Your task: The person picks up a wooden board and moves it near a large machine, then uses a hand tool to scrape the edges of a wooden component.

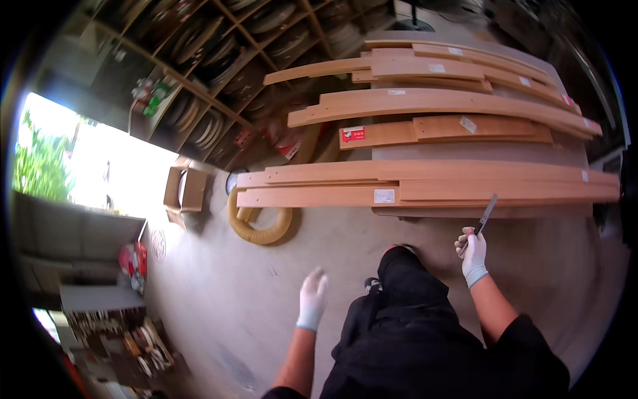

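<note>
One knife (487, 213), gripped tip-outward in the right hand (472, 253), presumably to keep its edge clear, points toward near boards (458, 191), laid flat on the table (478, 152), apparently for support, while the left hand (312, 300) is empty, its blurred fingers extended.

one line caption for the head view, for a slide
Gloved right hand holding a knife-like tool, gloved left hand empty, before rows of long wooden boards.
</note>
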`<state>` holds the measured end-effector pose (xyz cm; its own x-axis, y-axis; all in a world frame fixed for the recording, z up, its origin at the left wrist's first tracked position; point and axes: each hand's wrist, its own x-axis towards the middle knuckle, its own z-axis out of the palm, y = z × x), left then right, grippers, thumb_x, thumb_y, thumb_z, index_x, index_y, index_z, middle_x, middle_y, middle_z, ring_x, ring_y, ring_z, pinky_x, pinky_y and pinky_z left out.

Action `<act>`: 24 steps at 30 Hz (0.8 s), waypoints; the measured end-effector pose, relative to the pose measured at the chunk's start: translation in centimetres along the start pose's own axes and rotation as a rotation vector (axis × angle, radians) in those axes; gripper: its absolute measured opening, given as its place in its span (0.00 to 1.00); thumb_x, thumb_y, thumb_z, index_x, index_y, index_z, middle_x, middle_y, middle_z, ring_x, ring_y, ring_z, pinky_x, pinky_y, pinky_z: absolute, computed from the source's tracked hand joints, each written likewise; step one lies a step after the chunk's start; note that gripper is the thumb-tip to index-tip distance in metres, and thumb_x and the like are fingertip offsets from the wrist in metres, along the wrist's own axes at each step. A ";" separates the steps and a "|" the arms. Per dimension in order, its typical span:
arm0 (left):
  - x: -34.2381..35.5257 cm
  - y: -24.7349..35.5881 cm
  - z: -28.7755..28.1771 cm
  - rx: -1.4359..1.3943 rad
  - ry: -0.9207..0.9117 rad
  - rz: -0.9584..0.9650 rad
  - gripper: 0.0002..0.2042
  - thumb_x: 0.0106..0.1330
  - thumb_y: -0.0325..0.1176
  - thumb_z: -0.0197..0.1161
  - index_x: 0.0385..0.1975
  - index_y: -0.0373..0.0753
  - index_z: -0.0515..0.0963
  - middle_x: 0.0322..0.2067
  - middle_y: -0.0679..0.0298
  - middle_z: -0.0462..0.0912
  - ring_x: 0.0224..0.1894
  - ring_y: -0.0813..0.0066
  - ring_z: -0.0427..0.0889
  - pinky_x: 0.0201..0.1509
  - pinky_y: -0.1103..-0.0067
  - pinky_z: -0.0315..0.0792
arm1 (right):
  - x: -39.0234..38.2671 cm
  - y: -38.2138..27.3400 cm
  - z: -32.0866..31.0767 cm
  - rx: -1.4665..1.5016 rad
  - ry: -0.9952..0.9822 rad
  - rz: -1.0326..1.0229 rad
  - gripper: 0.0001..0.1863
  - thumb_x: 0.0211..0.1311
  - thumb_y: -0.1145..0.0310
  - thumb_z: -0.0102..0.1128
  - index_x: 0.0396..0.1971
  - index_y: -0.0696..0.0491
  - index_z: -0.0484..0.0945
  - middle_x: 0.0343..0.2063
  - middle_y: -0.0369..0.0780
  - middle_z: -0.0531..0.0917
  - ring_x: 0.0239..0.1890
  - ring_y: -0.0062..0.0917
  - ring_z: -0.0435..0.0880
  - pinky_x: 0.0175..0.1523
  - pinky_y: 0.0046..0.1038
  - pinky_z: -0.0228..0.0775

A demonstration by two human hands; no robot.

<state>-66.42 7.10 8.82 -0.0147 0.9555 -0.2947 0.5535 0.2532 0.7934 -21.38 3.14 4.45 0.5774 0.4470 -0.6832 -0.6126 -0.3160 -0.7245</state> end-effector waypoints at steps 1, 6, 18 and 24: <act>3.7 2.1 -0.7 0.073 -0.046 0.084 0.20 0.72 0.37 0.64 0.58 0.30 0.78 0.57 0.47 0.82 0.63 0.55 0.79 0.69 0.67 0.69 | -0.7 0.7 -0.4 -0.036 0.008 -0.071 0.11 0.76 0.58 0.58 0.42 0.50 0.76 0.22 0.31 0.75 0.21 0.18 0.76 0.24 0.20 0.64; 20.0 11.0 -0.4 0.378 -0.237 0.527 0.21 0.68 0.36 0.67 0.57 0.30 0.78 0.55 0.44 0.82 0.59 0.46 0.79 0.65 0.62 0.71 | -3.0 3.6 0.2 -0.056 0.144 -0.165 0.14 0.77 0.58 0.57 0.47 0.54 0.76 0.26 0.32 0.77 0.23 0.14 0.76 0.25 0.15 0.63; 37.7 8.7 -2.9 0.896 -0.493 0.526 0.30 0.68 0.53 0.62 0.61 0.34 0.77 0.59 0.46 0.80 0.65 0.48 0.74 0.74 0.60 0.59 | -4.8 7.7 7.6 0.312 0.282 0.012 0.19 0.79 0.61 0.54 0.60 0.58 0.71 0.40 0.39 0.82 0.29 0.13 0.77 0.28 0.14 0.65; 44.1 4.9 -10.7 0.759 -0.718 0.228 0.27 0.72 0.57 0.59 0.52 0.36 0.83 0.44 0.45 0.87 0.50 0.47 0.84 0.55 0.63 0.74 | -6.6 12.8 8.9 0.349 0.336 0.050 0.20 0.79 0.63 0.53 0.63 0.55 0.71 0.42 0.39 0.82 0.29 0.14 0.77 0.28 0.15 0.66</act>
<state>-73.31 52.10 5.39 0.5110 0.5927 -0.6226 0.8586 -0.3168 0.4031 -37.84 3.64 0.53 0.6497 0.1253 -0.7498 -0.7553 -0.0051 -0.6553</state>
